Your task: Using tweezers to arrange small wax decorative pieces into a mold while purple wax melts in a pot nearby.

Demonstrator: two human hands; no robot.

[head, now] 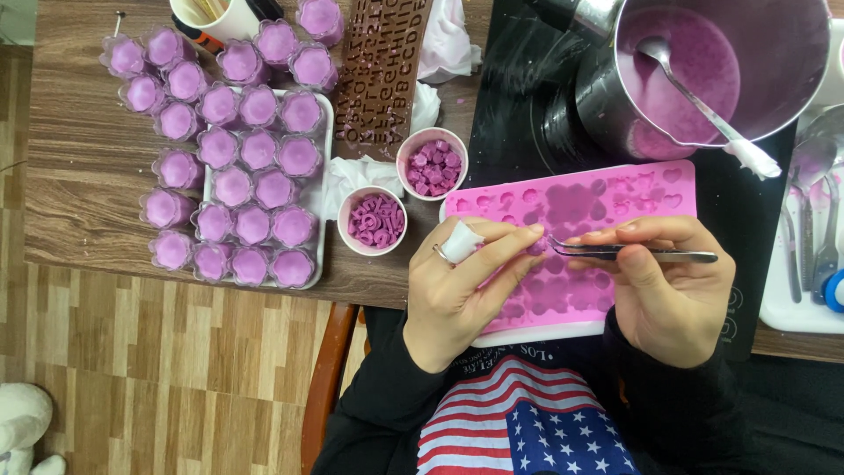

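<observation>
- The pink mold (615,198) lies under both my hands, at the table edge nearest me.
- My right hand (664,290) pinches tweezers (629,253), tips pointing at my left fingertips.
- My left hand (462,286) has fingers pressed together over a small purple piece (barely visible).
- Two cups of purple pieces (403,189) sit just beyond my left hand; the pot (703,70) is beyond my right.

no packages, labels, signs or screens visible
</observation>
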